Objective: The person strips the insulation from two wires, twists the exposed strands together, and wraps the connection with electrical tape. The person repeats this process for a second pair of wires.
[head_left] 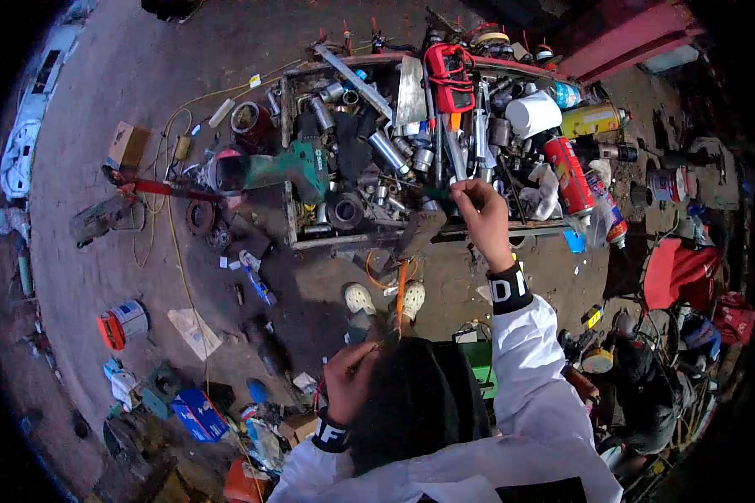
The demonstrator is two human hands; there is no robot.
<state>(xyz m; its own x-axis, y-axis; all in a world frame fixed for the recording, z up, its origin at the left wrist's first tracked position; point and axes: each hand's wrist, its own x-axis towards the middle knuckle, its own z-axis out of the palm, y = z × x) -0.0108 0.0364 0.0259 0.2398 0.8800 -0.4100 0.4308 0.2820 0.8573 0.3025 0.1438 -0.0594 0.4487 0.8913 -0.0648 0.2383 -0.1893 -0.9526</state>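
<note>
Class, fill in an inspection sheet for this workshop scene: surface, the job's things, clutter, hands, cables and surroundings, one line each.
Surface: bare concrete floor, dusty and stained.
Job's things: open wooden tool tray packed with metal sockets, pipes and hand tools; a slim orange-handled tool rises from the left hand.
Clutter: red spray can, white tub, cardboard box, blue box, small tin.
Hands: right hand reaches into the tray, fingers pinching a small item; left hand gripping the tool's lower end.
Cables: yellow cord trails across the floor.
Surroundings: red bag at right; the person's pale shoes below.
</note>
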